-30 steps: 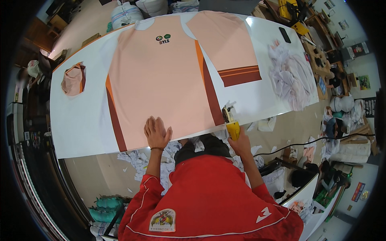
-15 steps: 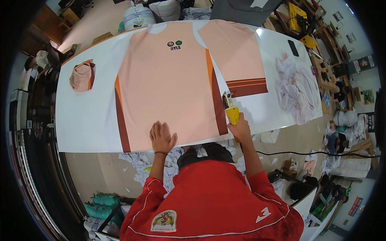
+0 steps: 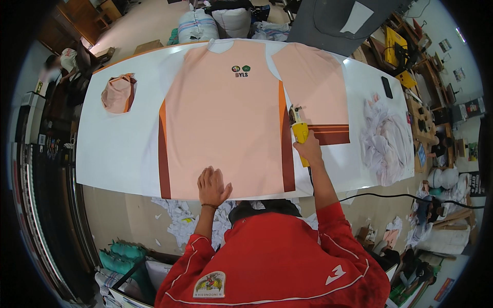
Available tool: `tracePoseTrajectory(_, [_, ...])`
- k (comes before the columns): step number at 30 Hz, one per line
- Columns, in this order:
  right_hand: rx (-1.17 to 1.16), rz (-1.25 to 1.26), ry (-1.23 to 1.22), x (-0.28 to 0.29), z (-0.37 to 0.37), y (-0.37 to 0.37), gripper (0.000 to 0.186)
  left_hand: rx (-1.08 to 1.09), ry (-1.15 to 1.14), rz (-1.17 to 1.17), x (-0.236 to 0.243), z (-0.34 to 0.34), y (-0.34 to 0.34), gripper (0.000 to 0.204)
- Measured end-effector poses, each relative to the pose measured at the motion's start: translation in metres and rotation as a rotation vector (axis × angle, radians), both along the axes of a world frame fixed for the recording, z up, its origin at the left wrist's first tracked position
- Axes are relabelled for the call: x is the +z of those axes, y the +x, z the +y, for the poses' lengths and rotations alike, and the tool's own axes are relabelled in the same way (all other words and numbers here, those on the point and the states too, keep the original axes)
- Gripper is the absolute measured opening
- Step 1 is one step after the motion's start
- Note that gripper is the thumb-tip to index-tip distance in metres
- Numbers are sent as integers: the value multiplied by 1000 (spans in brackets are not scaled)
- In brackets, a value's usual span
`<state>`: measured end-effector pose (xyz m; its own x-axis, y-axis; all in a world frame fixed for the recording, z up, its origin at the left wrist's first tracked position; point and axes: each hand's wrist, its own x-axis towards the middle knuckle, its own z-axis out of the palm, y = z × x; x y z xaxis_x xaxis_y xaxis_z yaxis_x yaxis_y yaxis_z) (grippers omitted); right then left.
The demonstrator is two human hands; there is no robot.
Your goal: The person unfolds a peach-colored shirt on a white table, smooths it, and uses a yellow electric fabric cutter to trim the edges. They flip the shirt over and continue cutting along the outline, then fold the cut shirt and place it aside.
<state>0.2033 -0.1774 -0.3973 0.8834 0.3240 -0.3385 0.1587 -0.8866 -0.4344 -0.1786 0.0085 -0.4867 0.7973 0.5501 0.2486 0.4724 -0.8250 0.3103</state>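
Your left hand lay palm down, fingers a little spread and thumb out to the side, near the lower edge of the large peach fabric shirt panel; it pressed flat and gripped nothing. Your right hand was wrapped around the yellow handheld power tool with a metal head, its head pointing toward the far side of the table. That head stood right at the panel's right side, beside the orange and maroon stripe; you could not tell from this view whether it touched the cloth. A thin black cord hung from the tool's rear end.

The panel was spread flat, neckline away from you, on the broad white table. To its right lay a peach fabric piece with a maroon and orange striped band, the band close to your right hand. Farther right were a crumpled heap of whitish cloth and, beyond it, a black rectangular phone. Toward the table's left end sat a small bunched peach cloth with maroon and orange trim. White scraps littered the floor below the near edge.
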Motion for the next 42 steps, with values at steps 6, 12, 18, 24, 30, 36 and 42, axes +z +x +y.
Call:
tracePoseTrajectory(6, [23,13,-26,-2,39,48,72,5,23,5,1,0,2,71])
tracePoseTrajectory(12, [36,26,-19,-7,72,90,73,19,-19,-6,4,0,3,70])
tracePoseTrajectory(18, [44,27,-20,-11,94,118,77,5,14,36,5,2,5,70])
tracePoseTrajectory(24, [42,44,-6,-7,110,133,77,17,-9,21,4,2,3,70])
tracePoseTrajectory(30, [65,15,-11,-10,117,148,79,19,0,33,5,2,3,69])
tracePoseTrajectory(36, [84,16,-21,-9,123,157,81,12,23,58,3,2,4,67])
tracePoseTrajectory(42, [121,53,32,-4,103,161,77,9,11,61,9,2,7,67])
